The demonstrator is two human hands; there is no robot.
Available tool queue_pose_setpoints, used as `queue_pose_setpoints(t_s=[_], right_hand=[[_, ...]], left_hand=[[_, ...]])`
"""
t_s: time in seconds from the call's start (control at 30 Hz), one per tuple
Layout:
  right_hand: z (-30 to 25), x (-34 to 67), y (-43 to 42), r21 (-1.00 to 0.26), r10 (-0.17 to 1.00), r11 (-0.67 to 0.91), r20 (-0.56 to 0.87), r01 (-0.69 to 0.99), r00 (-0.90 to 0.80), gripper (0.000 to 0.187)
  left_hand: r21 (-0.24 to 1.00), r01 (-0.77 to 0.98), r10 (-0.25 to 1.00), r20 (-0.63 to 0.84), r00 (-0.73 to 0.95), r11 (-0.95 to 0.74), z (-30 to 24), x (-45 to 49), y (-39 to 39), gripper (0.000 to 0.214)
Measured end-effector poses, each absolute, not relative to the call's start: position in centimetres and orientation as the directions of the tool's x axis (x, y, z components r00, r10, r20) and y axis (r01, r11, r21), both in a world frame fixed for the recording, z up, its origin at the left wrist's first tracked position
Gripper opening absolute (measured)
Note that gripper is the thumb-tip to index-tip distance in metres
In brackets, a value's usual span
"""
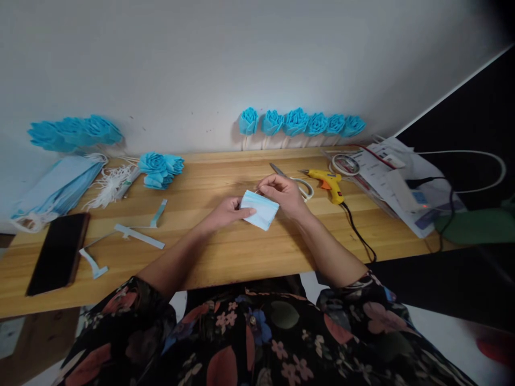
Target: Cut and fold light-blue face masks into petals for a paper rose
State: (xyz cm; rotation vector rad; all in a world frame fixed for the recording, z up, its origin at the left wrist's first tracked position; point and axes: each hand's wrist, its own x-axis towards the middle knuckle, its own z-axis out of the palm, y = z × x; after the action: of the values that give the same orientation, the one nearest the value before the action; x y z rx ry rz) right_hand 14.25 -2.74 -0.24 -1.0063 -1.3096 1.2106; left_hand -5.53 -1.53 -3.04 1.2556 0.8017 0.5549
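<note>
Above the brown wooden bench [241, 262], the light-blue, folded rectangular fabric-like sheet [263, 211] is best kept flat, pinched by the left hand [230, 212], while its top edge is worked gently by the right hand [285, 195], whose narrowed fingertips' exact hold cannot be made out.

A plain, matte grey-white wall [181, 64] rises behind the back edge of a light-brown, wood-grained tabletop [225, 257], brighter above that edge's middle, dimmer toward the right. A few small dark marks [208, 130] dot it. Past the tabletop's right end, a flat black surface [478, 118] meets a thin, white diagonal strip [454, 91].
</note>
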Motion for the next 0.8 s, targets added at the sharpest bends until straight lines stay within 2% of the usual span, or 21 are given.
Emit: queue_pose_setpoints(t_s=[0.13, 0.37, 0.6, 0.8], right_hand=[[-1.0, 14.4, -2.2, -0.993, 0.989, 0.117, 0.115, 0.02, -0.098, 0.03], [1.8, 14.4, -0.6, -0.956, 0.968, 0.248, 0.253, 0.157, 0.012, 0.02], [5.9, 11.0, 0.1, -0.902, 0.931, 0.353, 0.311, 0.25, -0.192, 0.023], [5.0, 13.8, -0.4, -0.888, 0.932, 0.264, 0.134, 0.376, -0.337, 0.024]], left_hand=[[0.973, 0.06, 0.751, -0.209, 0.626, 0.221, -3.4, -5.5, -1.4, 0.023], [0.971, 0.028, 0.765, -0.205, 0.611, 0.238, -4.2, -5.2, -1.2, 0.022], [0.958, -0.018, 0.787, -0.223, 0.576, 0.285, -3.7, -5.0, -1.0, 0.015], [0.965, -0.014, 0.805, -0.21, 0.554, 0.261, -3.6, -5.2, -0.6, 0.015]])
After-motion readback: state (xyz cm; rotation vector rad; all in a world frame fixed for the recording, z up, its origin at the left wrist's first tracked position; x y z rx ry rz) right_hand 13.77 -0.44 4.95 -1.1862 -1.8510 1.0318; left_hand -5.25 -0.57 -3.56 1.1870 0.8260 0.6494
